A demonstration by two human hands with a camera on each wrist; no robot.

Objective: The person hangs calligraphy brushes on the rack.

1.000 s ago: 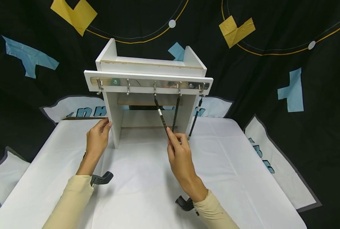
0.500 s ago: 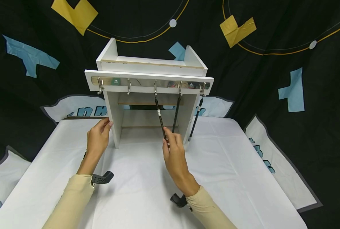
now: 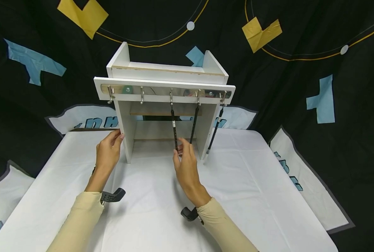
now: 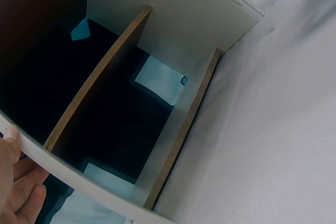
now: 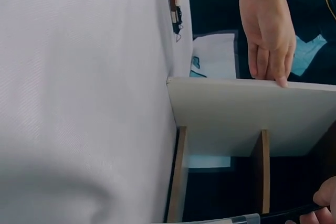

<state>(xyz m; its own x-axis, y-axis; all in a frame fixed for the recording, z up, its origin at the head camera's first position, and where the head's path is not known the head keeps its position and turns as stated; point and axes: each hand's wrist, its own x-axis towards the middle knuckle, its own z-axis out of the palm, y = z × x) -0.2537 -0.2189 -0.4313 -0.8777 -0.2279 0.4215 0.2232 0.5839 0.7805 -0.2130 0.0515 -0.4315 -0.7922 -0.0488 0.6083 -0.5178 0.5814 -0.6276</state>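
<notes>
A white shelf unit [image 3: 124, 119] stands on the table, with a hook rail [image 3: 161, 84] across its front. My left hand [image 3: 107, 152] grips the edge of the left side panel, thumb on one face and fingers behind it in the left wrist view. Three slim black sticks hang by loops from the middle and right hooks. My right hand [image 3: 187, 171] pinches the lower part of the stick with a white band [image 3: 174, 127], which hangs nearly straight. Beside it hang a second stick [image 3: 194, 122] and a third stick [image 3: 215, 134]. Fingers partly hide the held stick's lower end.
Two hooks [image 3: 142, 95] on the left carry nothing. In the right wrist view, a brown-and-black slender item [image 5: 175, 3] with wire loops lies on the white tablecloth [image 5: 79, 77] beyond the unit. A black curtain [image 3: 300, 84] with paper cut-outs stands behind.
My right hand has moved left, swinging the white-banded stick from a slant to nearly vertical. The left hand keeps its hold on the side panel.
</notes>
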